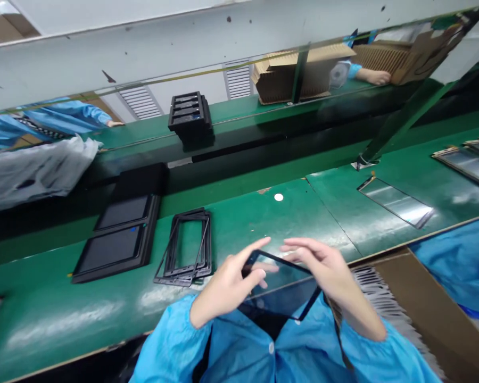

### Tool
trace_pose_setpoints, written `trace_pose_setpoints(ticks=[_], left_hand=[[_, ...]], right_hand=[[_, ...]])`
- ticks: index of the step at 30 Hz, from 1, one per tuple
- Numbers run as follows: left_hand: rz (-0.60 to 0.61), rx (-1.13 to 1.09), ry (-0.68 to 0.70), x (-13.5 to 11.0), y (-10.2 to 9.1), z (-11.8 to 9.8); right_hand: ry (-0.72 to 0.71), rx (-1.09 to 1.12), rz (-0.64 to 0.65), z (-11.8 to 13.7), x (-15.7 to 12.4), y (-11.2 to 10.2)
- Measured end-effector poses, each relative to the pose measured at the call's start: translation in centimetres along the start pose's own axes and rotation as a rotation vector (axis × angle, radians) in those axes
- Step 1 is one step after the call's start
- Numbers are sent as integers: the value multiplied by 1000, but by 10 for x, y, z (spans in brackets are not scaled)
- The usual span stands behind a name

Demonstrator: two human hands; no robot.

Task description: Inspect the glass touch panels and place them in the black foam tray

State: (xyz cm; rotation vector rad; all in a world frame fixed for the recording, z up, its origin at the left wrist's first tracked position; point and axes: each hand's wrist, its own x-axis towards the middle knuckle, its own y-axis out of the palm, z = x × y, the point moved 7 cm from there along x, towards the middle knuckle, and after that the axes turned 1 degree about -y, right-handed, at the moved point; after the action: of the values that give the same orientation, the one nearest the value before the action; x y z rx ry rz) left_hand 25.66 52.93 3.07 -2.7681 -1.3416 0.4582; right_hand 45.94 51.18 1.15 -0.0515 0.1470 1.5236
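Observation:
Between my hands, tilted in front of my chest, is a clear glass panel [289,295] with a black border, like a tablet's touch screen. My left hand [237,276] grips it at its left edge, thumb on the near face and fingers partly seen through the glass. Over the panel's upper right edge, my right hand [325,263] has its fingers stretched out and slightly blurred; whether they touch the glass I cannot tell. Several black rectangular frames [170,252] lie loosely stacked on the green bench to the left of my left hand.
Left of the frames stand black trays [151,239] holding dark screens. Another clear panel [397,199] lies on the bench [239,213] at right, near a green post [403,125]. An open cardboard box [435,303] sits at my right. Co-workers' sleeves and a hand [377,77] show across the line.

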Motion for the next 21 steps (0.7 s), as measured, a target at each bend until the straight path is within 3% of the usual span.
trace_pose_setpoints(ticks=[3, 6, 11, 21], left_hand=[[-169, -191, -16, -5, -17, 14], [-262, -286, 33, -8, -23, 19], [-324, -354, 65, -10, -19, 21], [-381, -363, 57, -17, -22, 21]], right_hand=[[15, -123, -128, -8, -2, -37], [52, -58, -228, -20, -7, -56], [62, 109, -268, -27, -10, -50], [-66, 11, -382, -14, -22, -42]])
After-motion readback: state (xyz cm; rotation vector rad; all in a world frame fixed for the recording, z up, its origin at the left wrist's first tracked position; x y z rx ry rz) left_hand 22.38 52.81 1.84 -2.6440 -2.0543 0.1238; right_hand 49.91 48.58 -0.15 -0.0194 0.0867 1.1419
